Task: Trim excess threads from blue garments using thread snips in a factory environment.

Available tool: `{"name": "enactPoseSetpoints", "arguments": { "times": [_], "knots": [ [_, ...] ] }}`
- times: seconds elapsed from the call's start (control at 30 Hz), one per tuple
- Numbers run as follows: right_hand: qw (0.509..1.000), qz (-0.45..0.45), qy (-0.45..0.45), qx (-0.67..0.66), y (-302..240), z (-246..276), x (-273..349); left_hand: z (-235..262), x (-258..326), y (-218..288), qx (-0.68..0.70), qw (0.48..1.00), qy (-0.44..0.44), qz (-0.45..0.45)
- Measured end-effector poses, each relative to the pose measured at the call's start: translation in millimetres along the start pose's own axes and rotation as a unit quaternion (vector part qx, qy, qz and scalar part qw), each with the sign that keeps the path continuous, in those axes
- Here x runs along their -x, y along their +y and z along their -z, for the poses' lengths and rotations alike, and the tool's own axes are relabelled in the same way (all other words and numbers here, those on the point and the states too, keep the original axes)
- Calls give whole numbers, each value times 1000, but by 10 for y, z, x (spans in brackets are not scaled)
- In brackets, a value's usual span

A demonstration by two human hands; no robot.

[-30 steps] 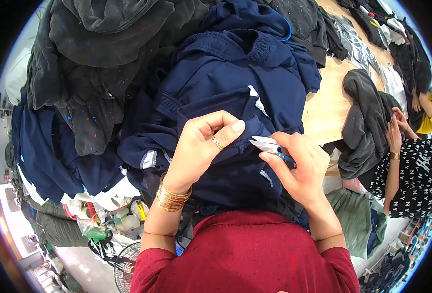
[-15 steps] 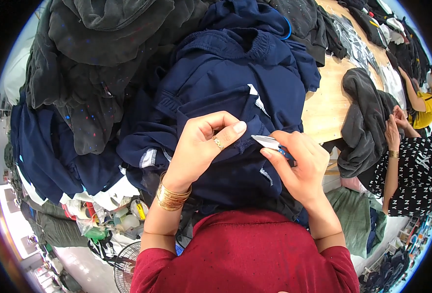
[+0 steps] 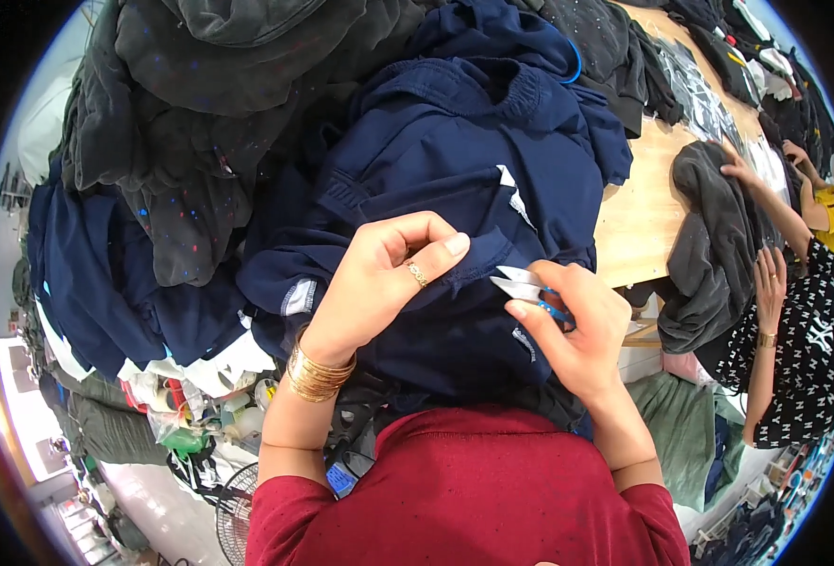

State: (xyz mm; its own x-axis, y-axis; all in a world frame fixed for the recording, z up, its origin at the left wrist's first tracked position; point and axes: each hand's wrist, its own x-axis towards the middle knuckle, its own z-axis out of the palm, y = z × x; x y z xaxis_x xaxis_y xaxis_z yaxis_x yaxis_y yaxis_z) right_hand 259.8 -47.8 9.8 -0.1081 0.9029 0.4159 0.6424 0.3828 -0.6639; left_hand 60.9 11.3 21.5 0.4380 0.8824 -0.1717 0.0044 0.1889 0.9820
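Navy blue trousers (image 3: 436,141) with a gathered waistband lie spread in front of me over other dark cloth. My left hand (image 3: 393,274) pinches an edge of the navy cloth between thumb and forefinger, lifting it a little. In my right hand (image 3: 577,325) are small thread snips (image 3: 523,284) with silvery blades and a blue handle. Their blades stand apart, pointing left at the raised seam edge, with a small gap to my left fingertips. White tag-like strips show on the cloth above and below the snips. Any loose thread is too fine to make out.
Dark grey speckled garments (image 3: 247,75) are heaped at the back left. A wooden table (image 3: 639,222) runs along the right, a charcoal garment (image 3: 714,255) hanging over its edge. Beside it a person in a black patterned top (image 3: 808,349) handles cloth. A fan (image 3: 238,509) stands low at left.
The snips' blades have spread apart. My left hand keeps its pinch on the cloth. The neighbour's one hand has reached farther across the table; the view has shifted slightly.
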Motion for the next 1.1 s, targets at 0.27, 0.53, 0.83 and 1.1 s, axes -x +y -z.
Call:
{"name": "enactPoseSetpoints", "arguments": {
  "times": [0.27, 0.53, 0.83, 1.1],
  "knots": [
    [998, 40, 3, 47, -58, -38, -51, -48, 39, -4, 13, 1000, 19, -18],
    [998, 41, 17, 43, -67, -73, -36, -72, 64, -24, 22, 999, 19, -14],
    [998, 18, 5, 52, -103, -53, -71, -47, 72, -29, 31, 999, 16, -16],
    [926, -193, -79, -314, 126, -7, -129, 35, 78, -24, 58, 998, 5, 4]
  ]
}}
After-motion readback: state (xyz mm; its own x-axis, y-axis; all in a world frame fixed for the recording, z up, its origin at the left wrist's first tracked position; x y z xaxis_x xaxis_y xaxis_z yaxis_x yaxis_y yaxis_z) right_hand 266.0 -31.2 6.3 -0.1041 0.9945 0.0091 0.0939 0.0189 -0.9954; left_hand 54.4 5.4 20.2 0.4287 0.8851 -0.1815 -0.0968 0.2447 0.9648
